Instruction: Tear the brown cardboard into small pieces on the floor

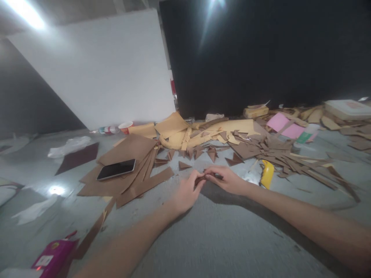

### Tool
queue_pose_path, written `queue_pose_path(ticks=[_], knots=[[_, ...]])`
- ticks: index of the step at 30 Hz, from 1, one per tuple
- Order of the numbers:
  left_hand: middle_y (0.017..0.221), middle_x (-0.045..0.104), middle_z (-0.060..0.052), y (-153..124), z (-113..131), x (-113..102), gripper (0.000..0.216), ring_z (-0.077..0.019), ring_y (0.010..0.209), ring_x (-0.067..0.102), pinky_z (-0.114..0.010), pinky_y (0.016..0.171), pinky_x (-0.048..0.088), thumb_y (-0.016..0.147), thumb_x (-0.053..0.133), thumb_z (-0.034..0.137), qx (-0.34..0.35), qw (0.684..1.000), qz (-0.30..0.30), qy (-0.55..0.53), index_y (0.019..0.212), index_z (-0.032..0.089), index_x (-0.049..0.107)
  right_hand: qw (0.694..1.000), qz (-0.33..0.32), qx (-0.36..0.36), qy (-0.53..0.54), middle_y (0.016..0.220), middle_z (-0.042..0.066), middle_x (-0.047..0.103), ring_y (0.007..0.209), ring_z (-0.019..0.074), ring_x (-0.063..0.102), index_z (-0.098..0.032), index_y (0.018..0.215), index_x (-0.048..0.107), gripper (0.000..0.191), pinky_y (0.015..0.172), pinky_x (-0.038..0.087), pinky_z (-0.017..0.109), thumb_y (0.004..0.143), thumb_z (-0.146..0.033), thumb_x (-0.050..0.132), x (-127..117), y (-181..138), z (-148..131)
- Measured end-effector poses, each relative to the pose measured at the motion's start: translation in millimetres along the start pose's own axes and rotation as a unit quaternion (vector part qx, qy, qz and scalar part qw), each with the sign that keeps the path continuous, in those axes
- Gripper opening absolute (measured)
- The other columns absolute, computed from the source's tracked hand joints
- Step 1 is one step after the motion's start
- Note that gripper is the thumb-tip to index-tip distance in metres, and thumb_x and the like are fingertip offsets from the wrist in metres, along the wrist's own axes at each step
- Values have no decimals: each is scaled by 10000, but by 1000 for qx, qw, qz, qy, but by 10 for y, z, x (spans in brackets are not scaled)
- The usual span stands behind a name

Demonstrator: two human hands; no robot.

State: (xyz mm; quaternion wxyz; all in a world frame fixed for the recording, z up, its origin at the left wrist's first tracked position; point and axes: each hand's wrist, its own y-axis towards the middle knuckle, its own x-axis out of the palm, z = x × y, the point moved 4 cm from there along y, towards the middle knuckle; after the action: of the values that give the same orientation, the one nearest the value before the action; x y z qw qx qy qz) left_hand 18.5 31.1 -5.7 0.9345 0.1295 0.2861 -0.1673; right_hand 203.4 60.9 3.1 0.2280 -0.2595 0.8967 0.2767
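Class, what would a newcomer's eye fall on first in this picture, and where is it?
Probably the bare left hand and bare right hand, meeting near the middle around a small brown piece. Next might come the bright yellow curved object to their right and the magenta box-shaped device at lower left. A flat black-screened phone lies on brown sheets.

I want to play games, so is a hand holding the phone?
No, the phone lies on brown sheets, while the left hand and right hand pinch a brown piece away from it.
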Motion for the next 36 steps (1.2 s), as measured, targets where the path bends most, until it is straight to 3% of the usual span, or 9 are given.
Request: queue_pose_path(ticks=[3, 7, 13, 22, 25, 30, 36], knots=[[1167, 763, -66, -12, 32, 10, 154, -264, 1094, 734, -395, 927, 537, 1055, 507, 365, -6, 1000, -16, 12, 1139, 260, 581, 1000, -5, 23, 12, 873, 45, 716, 802, 176, 641, -196, 946, 698, 386, 733, 499, 282, 1091, -477, 477, -8, 6, -3], [1184, 761, -61, -9, 32, 15, 148, -260, 1111, 730, -393, 937, 536, 1057, 508, 374, -7, 1000, -15, -2, 1135, 267, 573, 998, 49, 43, 5, 789, 22, 664, 725, 164, 585, -199, 910, 665, 361, 647, 461, 264, 1053, -512, 555, -25, 2, 33], [1173, 762, -59, -10, 36, 11, 144, -255, 1107, 736, -388, 947, 538, 1057, 505, 372, -4, 1000, -15, -10, 1135, 265, 561, 995, 90, -28, -22, 829, 38, 638, 723, 162, 565, -201, 965, 673, 308, 671, 471, 282, 1057, -476, 570, -32, -12, 29], [1146, 764, -47, -14, 52, 3, 136, -231, 1084, 739, -344, 905, 543, 1053, 506, 369, -16, 1000, -20, 10, 1112, 254, 547, 1000, 21, -11, 6, 864, 53, 694, 778, 172, 625, -194, 971, 704, 298, 686, 482, 276, 1066, -434, 555, -8, -15, -37], [1160, 764, -54, -6, 22, 16, 138, -236, 1096, 738, -354, 913, 547, 1046, 512, 367, -12, 1000, -12, 7, 1115, 254, 550, 1000, 29, -3, -2, 865, 53, 709, 762, 173, 626, -201, 961, 708, 288, 666, 473, 276, 1062, -427, 561, -5, -16, -33], [1182, 764, -56, 5, -20, 19, 161, -238, 1107, 742, -377, 949, 555, 1045, 518, 382, -11, 1000, 1, -3, 1144, 258, 550, 992, 80, -52, -86, 836, 45, 665, 723, 170, 585, -205, 997, 686, 232, 666, 455, 291, 1078, -357, 531, 20, -65, -23], [1221, 760, -73, 8, -45, 23, 158, -245, 1146, 736, -401, 990, 556, 1033, 520, 358, -19, 1000, 0, -21, 1148, 255, 553, 983, 76, -115, -123, 792, 36, 611, 723, 174, 560, -210, 919, 640, 229, 684, 452, 294, 1083, -296, 506, 62, -115, -51]])
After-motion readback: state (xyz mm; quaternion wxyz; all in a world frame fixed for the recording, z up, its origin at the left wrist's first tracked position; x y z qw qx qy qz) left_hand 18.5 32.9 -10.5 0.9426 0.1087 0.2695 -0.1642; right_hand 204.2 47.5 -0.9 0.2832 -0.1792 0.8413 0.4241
